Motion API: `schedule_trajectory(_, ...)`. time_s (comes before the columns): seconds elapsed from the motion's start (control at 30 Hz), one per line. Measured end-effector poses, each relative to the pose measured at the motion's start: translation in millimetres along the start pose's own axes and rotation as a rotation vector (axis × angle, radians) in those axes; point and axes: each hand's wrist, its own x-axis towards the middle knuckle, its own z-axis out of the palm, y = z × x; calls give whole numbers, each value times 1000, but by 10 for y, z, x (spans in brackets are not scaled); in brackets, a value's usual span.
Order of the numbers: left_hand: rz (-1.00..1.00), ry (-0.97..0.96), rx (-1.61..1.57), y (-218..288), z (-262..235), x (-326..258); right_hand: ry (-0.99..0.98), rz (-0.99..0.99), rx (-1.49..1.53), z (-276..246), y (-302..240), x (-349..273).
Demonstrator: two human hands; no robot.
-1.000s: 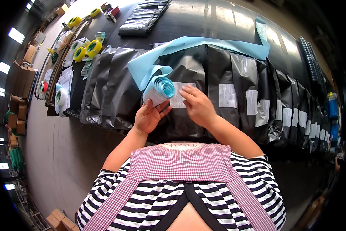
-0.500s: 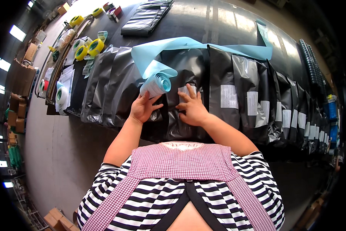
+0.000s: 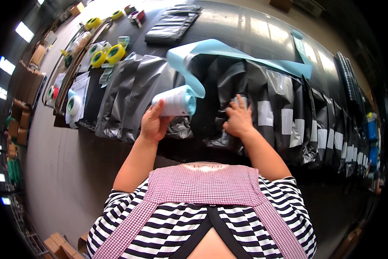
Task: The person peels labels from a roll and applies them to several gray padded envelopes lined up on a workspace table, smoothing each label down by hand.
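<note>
My left hand (image 3: 154, 123) is closed around a roll of white printed labels (image 3: 170, 103) on light blue backing. From the roll a long blue backing strip (image 3: 220, 47) loops up and trails to the right. My right hand (image 3: 239, 120) presses on a black plastic mailing bag (image 3: 231, 80), fingers somewhat apart over its white label. Under that hand the bag's lower end is crumpled. Left of the roll lie more black bags (image 3: 131, 95) with no label in sight. The lower part of one is hidden behind my left hand.
A row of labelled black bags (image 3: 280, 99) overlaps along the right side of the dark table (image 3: 241, 21). Folded black bags (image 3: 172, 23) lie at the back. Yellow tape rolls (image 3: 115, 54) and papers (image 3: 79, 93) are at the left edge. A black ridged object (image 3: 348, 75) stands far right.
My right hand has slid the bag to the right, beside the labelled row, exposing dark table. My left hand has closed further around the label roll, which now lies more level.
</note>
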Motion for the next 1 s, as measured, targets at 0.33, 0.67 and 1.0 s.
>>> schedule_trajectory(0.33,-254,-76,191,326,171,-285,735,-838,244,-792,-956,-400)
schedule_trajectory(0.67,-83,-262,519,338,88,-341,610,-609,820,-613,-1318,-164)
schedule_trajectory(1.0,279,-284,1053,523,-92,-357,523,-475,986,-405,-1506,-81)
